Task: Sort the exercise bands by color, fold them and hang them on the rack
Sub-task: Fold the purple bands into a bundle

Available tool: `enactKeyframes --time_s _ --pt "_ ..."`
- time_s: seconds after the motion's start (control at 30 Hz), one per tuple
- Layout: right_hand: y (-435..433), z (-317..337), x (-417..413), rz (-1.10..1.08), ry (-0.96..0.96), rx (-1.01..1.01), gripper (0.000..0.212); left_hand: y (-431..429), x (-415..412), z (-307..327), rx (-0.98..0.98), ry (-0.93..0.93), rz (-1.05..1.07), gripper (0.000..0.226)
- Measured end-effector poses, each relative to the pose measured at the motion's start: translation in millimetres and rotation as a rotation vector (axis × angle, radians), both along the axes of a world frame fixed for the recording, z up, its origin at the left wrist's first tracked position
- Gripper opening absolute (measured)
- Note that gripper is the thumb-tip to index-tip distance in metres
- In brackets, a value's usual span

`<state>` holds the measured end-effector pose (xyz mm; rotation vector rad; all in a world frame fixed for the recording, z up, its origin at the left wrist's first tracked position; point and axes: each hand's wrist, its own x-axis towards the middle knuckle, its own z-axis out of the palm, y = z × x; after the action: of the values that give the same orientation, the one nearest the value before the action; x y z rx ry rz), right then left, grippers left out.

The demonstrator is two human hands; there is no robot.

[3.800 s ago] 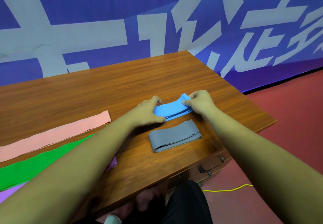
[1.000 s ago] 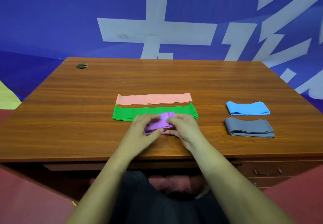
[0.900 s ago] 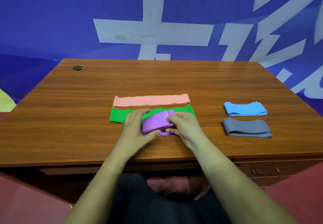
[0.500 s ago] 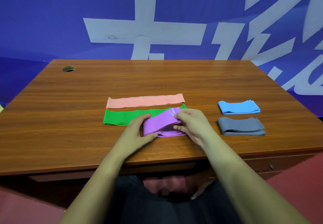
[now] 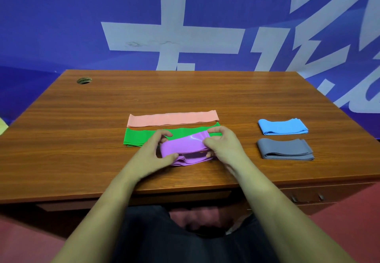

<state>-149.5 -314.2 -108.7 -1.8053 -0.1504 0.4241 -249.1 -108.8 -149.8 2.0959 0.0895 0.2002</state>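
Purple band [image 5: 185, 146], glossy, half-folded, layered

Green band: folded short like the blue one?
No, the green band lies stretched out, clearly longer than the folded blue band.

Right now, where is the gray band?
Head view: the gray band lies folded on the right of the desk, just nearer the person than the blue band, right of the right hand.

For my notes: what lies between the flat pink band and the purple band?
The long flat green elastic band lies there, shown in the head view.
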Motion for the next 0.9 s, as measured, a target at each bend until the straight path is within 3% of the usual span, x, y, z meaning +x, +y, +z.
enactKeyframes --time_s 0.1,0.23,0.33,0.5,0.77,0.9 --pt "-1 -2 1 0.008 -0.113 -0.133 0.032 3 -3 -2 0.210 0.040 -0.025 0.063" --pt "-8 -9 2 0.035 -0.221 -0.295 0.032 -1 -6 -8 0.322 -0.003 -0.034 0.075" --pt "-11 -15 0 0.019 -0.239 -0.293 0.030 0 -6 -8 0.296 -0.009 -0.027 0.067" --pt "-8 -15 -6 -0.025 -0.291 -0.269 0.025 8 -8 2 0.083 -0.025 -0.003 0.051" --pt "2 -18 -21 -0.032 -0.383 -0.365 0.027 27 -12 0 0.211 0.005 -0.139 0.038" --pt "10 -34 -32 -0.062 -0.492 -0.418 0.044 23 -15 -8 0.278 -0.068 -0.115 0.035"
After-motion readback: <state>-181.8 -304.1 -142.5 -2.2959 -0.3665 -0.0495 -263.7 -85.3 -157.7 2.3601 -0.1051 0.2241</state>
